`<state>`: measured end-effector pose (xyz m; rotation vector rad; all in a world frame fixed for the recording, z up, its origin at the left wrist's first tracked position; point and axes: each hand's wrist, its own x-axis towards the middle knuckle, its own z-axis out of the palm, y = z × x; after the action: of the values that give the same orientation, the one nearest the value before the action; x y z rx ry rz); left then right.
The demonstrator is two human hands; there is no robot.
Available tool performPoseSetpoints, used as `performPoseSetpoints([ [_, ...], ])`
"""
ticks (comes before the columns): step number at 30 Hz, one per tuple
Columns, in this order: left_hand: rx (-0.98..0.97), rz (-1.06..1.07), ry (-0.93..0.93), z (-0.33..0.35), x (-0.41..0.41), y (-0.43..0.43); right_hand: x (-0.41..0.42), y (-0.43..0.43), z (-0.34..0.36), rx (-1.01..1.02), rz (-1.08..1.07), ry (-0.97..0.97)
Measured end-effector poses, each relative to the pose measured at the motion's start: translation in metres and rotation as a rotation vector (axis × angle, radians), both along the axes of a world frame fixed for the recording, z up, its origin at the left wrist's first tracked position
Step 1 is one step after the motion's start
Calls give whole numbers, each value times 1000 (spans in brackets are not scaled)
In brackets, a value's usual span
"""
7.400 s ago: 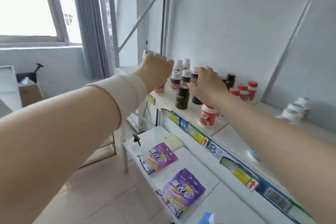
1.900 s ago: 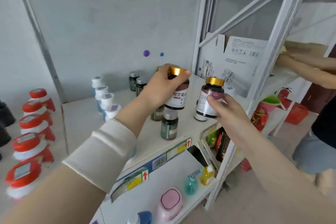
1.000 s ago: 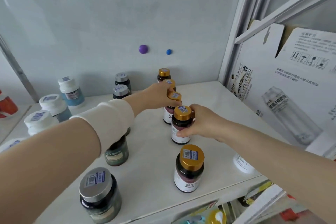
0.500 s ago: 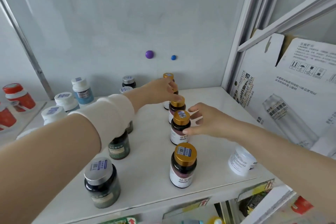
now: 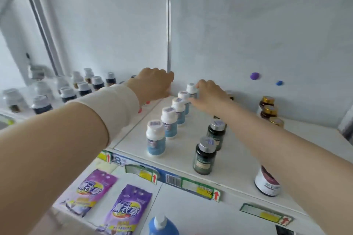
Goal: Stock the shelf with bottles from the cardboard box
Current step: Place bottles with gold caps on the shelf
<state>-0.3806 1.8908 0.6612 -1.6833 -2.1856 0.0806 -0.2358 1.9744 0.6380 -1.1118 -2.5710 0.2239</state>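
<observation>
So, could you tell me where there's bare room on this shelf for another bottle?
Bare: the lane between the white-capped row and the dark green bottles, and the right end of the shelf past the gold-capped bottles. Crowded: the left bay's dark bottles.

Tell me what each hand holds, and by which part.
The right hand grips the rearmost white-capped bottle, fingers at its cap. The left hand curls downward near the back of the shelf; what it holds, if anything, is hidden.

We stretch both arms forward. Our left hand (image 5: 154, 84), with a pale sleeve (image 5: 114, 108) on its forearm, lies palm down, fingers curled under, and whatever they hold is hidden. Our right hand (image 5: 209, 93) curls fingers and thumb round a bottle (image 5: 191, 88).
</observation>
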Motion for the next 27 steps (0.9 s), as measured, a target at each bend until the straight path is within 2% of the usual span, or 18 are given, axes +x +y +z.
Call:
performPoseSetpoints([
  [4, -1, 241, 30, -4, -84, -98, -106, -69, 3, 103, 185, -40],
  [10, 11, 601, 23, -22, -218, -270, -280, -193, -5, 155, 426, -53],
  [15, 97, 892, -172, -67, -314, -407, -415, -314, -41, 114, 647, -76],
  [18, 112, 1011, -291, -115, -356, -469, -472, -378, -86, 107, 770, -153],
  [23, 55, 1130, -503, -231, -395, -528, -529, -455, -200, -31, 895, -340],
  [27, -81, 1201, -770, -340, -402, -544, -544, -492, -315, -119, 951, -595],
])
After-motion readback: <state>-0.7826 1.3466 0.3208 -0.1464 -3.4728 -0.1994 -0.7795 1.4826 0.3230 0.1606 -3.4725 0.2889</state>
